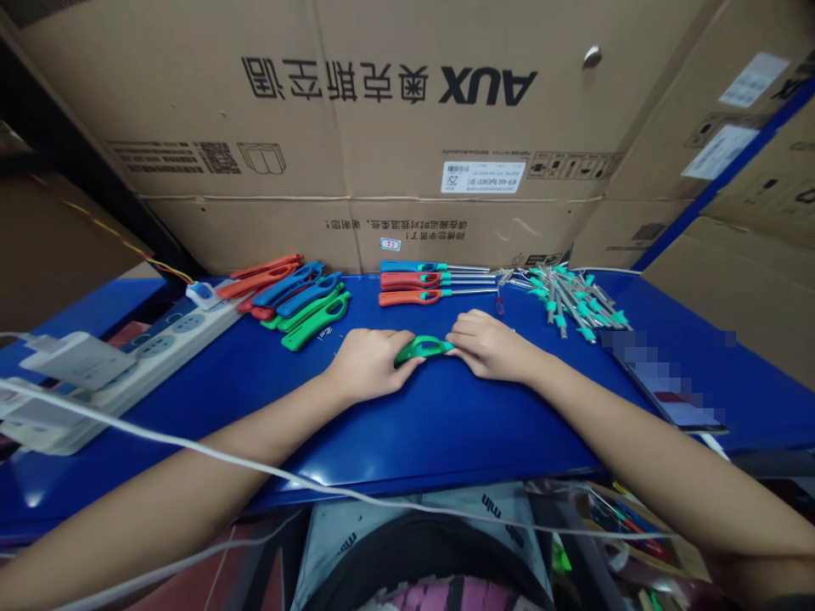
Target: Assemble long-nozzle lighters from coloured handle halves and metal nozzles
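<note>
Both closed hands (375,365) (489,346) grip one green lighter (411,350); coloured pieces (653,546) lie in a container (691,560).

light: soft, moderate | glare: blue tabletop (407,433) | edges: stretched | phone (691,414): pixelated

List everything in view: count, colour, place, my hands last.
Green handle: one, green, between the hands
Loose handles: several, red-orange, blue, green, back left
Handles with rods: three, blue, red, orange, back centre
Metal rods: many, silver with teal fittings, back right
Small screwdriver: one, reddish, right of those three
Phone: one, dark-edged, right
Power strip: one, white, left
Chargers: two, white, on the strip
Cables: several, white, left and front
Cardboard: several panels, brown, behind and beside
Table: one, blue, under the handles
Mixed parts: many, multicoloured, below right
Left hand: one, bare, gripping the green handle
Right hand: one, bare, at its tip
</note>
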Action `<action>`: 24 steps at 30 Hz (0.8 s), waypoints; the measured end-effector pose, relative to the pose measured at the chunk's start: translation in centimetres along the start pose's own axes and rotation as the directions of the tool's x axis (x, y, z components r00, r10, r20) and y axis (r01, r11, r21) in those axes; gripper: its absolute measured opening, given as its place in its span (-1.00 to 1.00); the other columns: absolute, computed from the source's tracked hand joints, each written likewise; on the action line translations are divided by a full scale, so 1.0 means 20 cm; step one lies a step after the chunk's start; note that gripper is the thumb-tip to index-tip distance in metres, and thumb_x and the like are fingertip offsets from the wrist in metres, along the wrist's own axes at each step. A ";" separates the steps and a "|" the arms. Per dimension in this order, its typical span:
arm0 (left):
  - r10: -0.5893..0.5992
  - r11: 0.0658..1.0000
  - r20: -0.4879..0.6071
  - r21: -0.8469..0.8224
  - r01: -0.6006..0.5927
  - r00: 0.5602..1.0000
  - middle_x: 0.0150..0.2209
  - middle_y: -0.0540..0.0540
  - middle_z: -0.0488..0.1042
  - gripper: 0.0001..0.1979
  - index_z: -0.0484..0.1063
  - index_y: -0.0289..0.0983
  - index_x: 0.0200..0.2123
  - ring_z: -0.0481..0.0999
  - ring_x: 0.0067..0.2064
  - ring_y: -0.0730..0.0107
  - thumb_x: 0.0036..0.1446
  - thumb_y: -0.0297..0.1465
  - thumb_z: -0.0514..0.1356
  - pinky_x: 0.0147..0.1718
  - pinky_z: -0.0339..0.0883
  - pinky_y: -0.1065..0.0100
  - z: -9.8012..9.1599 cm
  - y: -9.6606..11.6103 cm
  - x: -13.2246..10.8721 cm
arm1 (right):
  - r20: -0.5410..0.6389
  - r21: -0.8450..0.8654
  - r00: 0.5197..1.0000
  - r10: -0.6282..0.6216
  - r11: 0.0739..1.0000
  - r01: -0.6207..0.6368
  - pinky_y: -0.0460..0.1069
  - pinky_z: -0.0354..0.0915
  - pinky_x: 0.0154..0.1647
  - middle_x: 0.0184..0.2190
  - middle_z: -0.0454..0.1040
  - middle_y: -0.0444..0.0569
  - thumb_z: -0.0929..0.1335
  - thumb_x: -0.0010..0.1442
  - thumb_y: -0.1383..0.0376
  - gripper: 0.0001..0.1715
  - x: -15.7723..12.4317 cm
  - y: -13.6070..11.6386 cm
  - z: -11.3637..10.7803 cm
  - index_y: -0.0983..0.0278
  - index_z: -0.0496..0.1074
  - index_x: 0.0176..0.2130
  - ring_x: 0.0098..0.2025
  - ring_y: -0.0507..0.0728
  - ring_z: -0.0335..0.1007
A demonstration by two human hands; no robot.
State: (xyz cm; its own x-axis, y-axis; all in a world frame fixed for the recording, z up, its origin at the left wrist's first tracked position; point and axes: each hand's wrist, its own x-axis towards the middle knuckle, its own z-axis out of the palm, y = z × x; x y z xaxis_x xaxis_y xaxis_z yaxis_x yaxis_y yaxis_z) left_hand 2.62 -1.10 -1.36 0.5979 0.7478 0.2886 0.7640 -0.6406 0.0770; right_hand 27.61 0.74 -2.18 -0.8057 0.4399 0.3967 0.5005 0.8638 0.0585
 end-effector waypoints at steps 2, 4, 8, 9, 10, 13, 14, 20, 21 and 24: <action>0.004 0.999 0.015 0.042 -0.004 1.000 -0.32 -0.12 0.60 -0.68 0.47 -0.23 -0.23 0.58 -0.31 0.20 0.29 -0.12 0.09 -0.48 0.14 0.34 0.00 0.01 0.01 | 0.036 0.029 0.999 0.040 0.999 -0.041 0.08 0.21 -0.17 -0.35 0.48 0.11 0.21 0.39 0.26 -0.67 0.01 0.00 0.00 0.34 0.51 -0.21 -0.26 0.19 0.29; -0.007 0.999 0.019 0.043 0.006 1.000 -0.25 -0.10 0.60 -0.70 0.46 -0.22 -0.18 0.59 -0.27 0.19 0.31 -0.13 0.09 -0.46 0.18 0.33 -0.01 0.02 0.01 | 0.052 0.097 0.995 0.083 0.991 -0.088 0.09 0.24 -0.13 -0.31 0.49 0.10 0.23 0.38 0.26 -0.71 0.01 0.01 0.00 0.32 0.50 -0.18 -0.22 0.19 0.32; -0.005 0.999 0.005 -0.036 0.006 1.000 -0.06 -0.09 0.56 -0.64 0.40 -0.19 0.01 0.57 -0.11 0.17 0.33 -0.10 0.07 -0.34 0.31 0.31 -0.02 0.02 0.02 | 0.017 0.244 0.978 0.210 0.947 -0.208 0.06 0.31 -0.12 -0.27 0.50 0.07 0.28 0.34 0.29 -0.83 0.00 0.06 -0.03 0.29 0.46 -0.18 -0.18 0.18 0.38; -0.005 0.999 0.001 -0.050 0.005 1.000 -0.03 -0.10 0.55 -0.62 0.39 -0.19 0.04 0.56 -0.07 0.16 0.33 -0.08 0.06 -0.29 0.34 0.30 -0.02 0.02 0.02 | 0.004 0.253 0.969 0.247 0.937 -0.240 0.06 0.32 -0.13 -0.26 0.50 0.06 0.30 0.32 0.30 -0.86 -0.01 0.08 -0.03 0.28 0.45 -0.19 -0.18 0.17 0.39; -0.008 0.998 -0.002 -0.058 0.008 1.000 -0.01 -0.11 0.54 -0.60 0.39 -0.20 0.05 0.54 -0.04 0.15 0.34 -0.07 0.05 -0.24 0.36 0.29 -0.02 0.02 0.02 | -0.007 0.252 0.960 0.279 0.930 -0.268 0.05 0.33 -0.14 -0.26 0.49 0.06 0.32 0.29 0.31 -0.89 -0.02 0.10 -0.04 0.28 0.45 -0.21 -0.19 0.17 0.40; -0.023 0.998 0.002 -0.057 0.024 1.000 -0.03 -0.14 0.53 -0.58 0.41 -0.23 0.05 0.52 -0.02 0.12 0.35 -0.07 0.03 -0.15 0.38 0.25 0.00 0.00 0.02 | 0.002 0.246 0.942 0.334 0.913 -0.324 0.03 0.32 -0.20 -0.29 0.48 0.03 0.34 0.24 0.33 -0.92 -0.05 0.16 -0.04 0.30 0.44 -0.25 -0.27 0.14 0.40; -0.027 0.998 0.005 -0.056 0.028 1.000 -0.04 -0.14 0.53 -0.58 0.42 -0.24 0.05 0.51 -0.02 0.11 0.35 -0.08 0.03 -0.14 0.38 0.24 0.00 0.00 0.03 | 0.022 0.251 0.940 0.341 0.908 -0.335 0.02 0.32 -0.22 -0.30 0.48 0.02 0.34 0.24 0.32 -0.92 -0.06 0.18 -0.04 0.30 0.44 -0.25 -0.29 0.13 0.39; -0.009 0.998 0.038 -0.064 0.011 0.999 -0.04 -0.16 0.50 -0.58 0.46 -0.25 0.04 0.49 -0.01 0.11 0.32 -0.09 0.09 -0.15 0.40 0.24 0.01 -0.02 0.03 | 0.141 0.287 0.931 0.337 0.886 -0.364 0.00 0.32 -0.24 -0.28 0.47 0.02 0.37 0.23 0.25 -0.86 -0.08 0.20 -0.07 0.30 0.44 -0.26 -0.28 0.11 0.38; -0.003 0.998 0.040 -0.067 0.006 0.999 -0.05 -0.16 0.50 -0.57 0.46 -0.24 0.04 0.49 -0.01 0.11 0.31 -0.08 0.11 -0.15 0.40 0.24 0.01 -0.02 0.03 | 0.151 0.286 0.928 0.341 0.883 -0.371 0.00 0.32 -0.25 -0.28 0.47 0.02 0.37 0.22 0.25 -0.86 -0.08 0.20 -0.07 0.30 0.44 -0.26 -0.27 0.11 0.38; 0.021 0.998 0.038 -0.065 -0.019 0.999 -0.05 -0.16 0.49 -0.62 0.46 -0.24 0.04 0.47 -0.02 0.12 0.31 -0.14 0.13 -0.14 0.40 0.23 0.02 -0.03 0.02 | 0.168 0.288 0.921 0.351 0.876 -0.386 0.01 0.32 -0.25 -0.28 0.47 0.01 0.38 0.20 0.24 -0.84 -0.08 0.19 -0.08 0.30 0.45 -0.25 -0.29 0.11 0.36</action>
State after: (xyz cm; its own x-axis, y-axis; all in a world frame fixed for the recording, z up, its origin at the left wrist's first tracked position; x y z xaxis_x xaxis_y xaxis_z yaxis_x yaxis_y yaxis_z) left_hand 2.54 -0.26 -1.71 0.6229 0.7401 0.2533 0.7353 -0.6645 0.1334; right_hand 31.35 2.94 -1.07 -0.6199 0.7497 0.2318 0.6583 0.6576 -0.3663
